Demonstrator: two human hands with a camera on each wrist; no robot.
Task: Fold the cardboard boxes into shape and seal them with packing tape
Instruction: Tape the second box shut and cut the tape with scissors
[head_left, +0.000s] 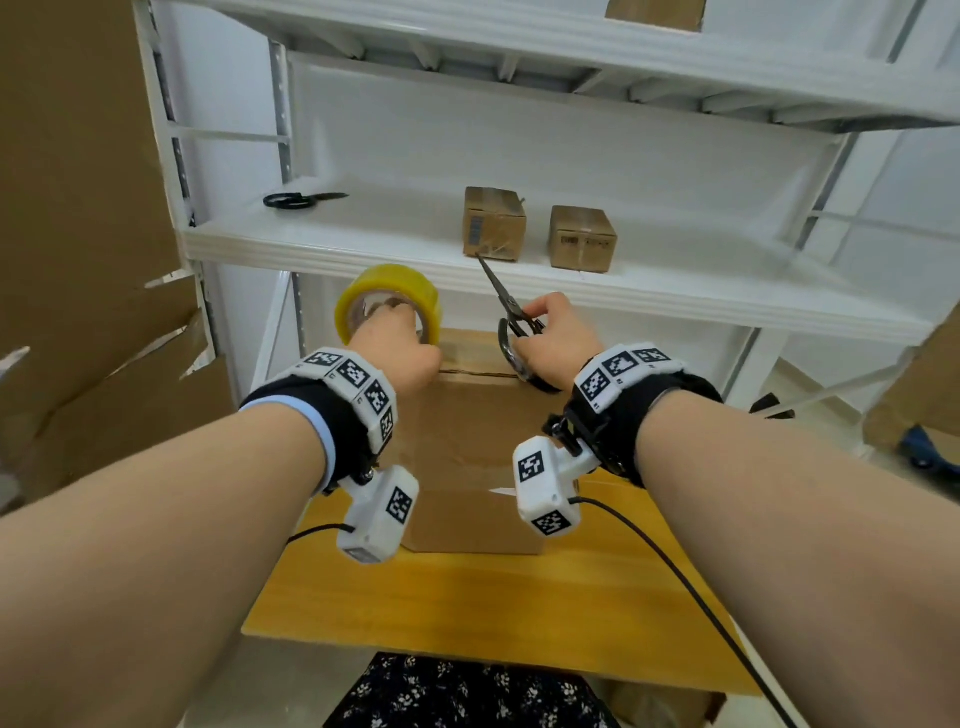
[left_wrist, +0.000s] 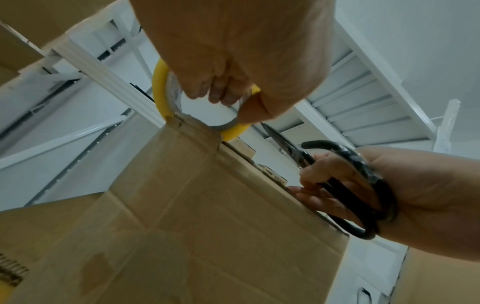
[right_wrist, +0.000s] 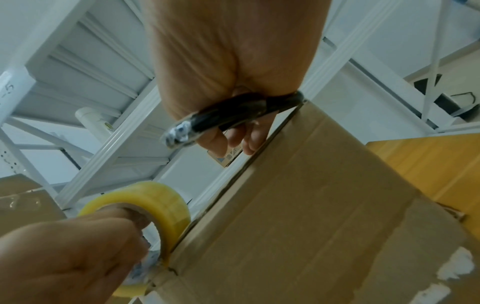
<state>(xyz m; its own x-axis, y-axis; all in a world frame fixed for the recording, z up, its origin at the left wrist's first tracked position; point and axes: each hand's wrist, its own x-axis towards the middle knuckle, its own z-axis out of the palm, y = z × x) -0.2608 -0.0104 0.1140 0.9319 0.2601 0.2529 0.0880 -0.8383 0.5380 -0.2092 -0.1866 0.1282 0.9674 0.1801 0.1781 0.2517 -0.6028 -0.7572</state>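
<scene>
The left hand (head_left: 400, 348) had its fingers hooked through the core of the yellow roll of packing tape (head_left: 387, 301), at the far edge of the brown cardboard box (head_left: 467, 441) on the wooden table (head_left: 493, 597). The right hand (head_left: 558, 343) gripped black metal scissors (head_left: 506, 306), blades closed, pointing up.
</scene>
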